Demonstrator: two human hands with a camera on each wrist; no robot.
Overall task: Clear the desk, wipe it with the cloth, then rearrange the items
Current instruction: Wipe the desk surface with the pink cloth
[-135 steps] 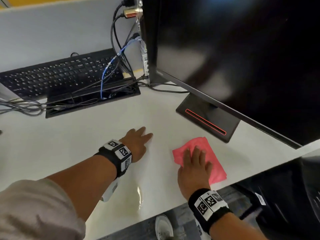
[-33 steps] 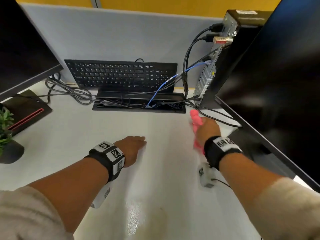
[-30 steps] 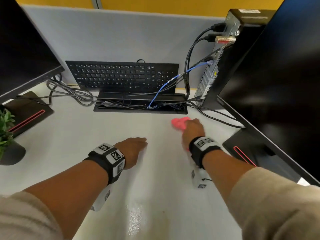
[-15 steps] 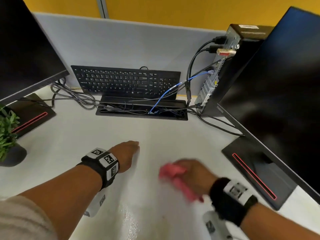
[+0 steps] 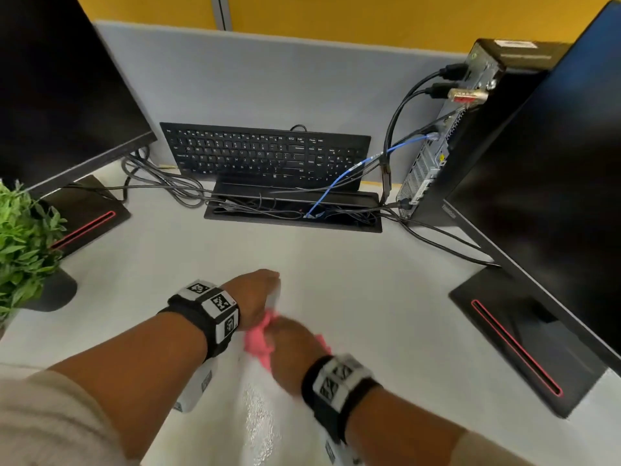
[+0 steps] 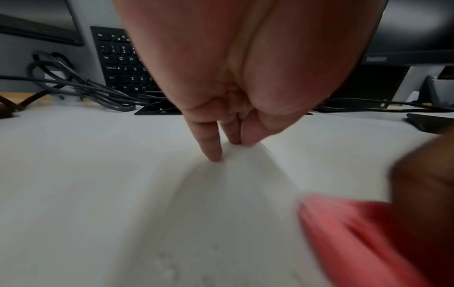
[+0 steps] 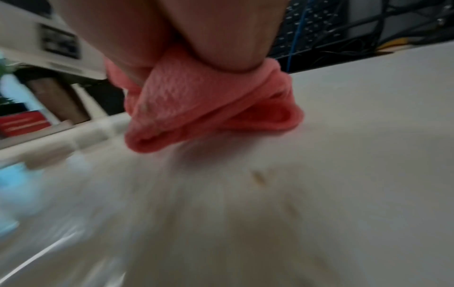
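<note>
We see a white bench [image 5: 369, 297] below a grey partition [image 5: 268, 79]. Our right hand [image 5: 292, 351] grips the bunched cloth [image 5: 258, 344], axis unclear; our left hand [image 5: 255, 294] rests straight-fingered.

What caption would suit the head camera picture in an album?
Right hand wipes the white desk with a bunched pink cloth while the left hand rests on the desk beside it.

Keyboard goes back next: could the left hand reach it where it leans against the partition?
Probably yes. The left hand rests fingertips-down on the desk, holding nothing, and bare desk lies between it and the keyboard; only the cable tray and cords sit before it.
</note>
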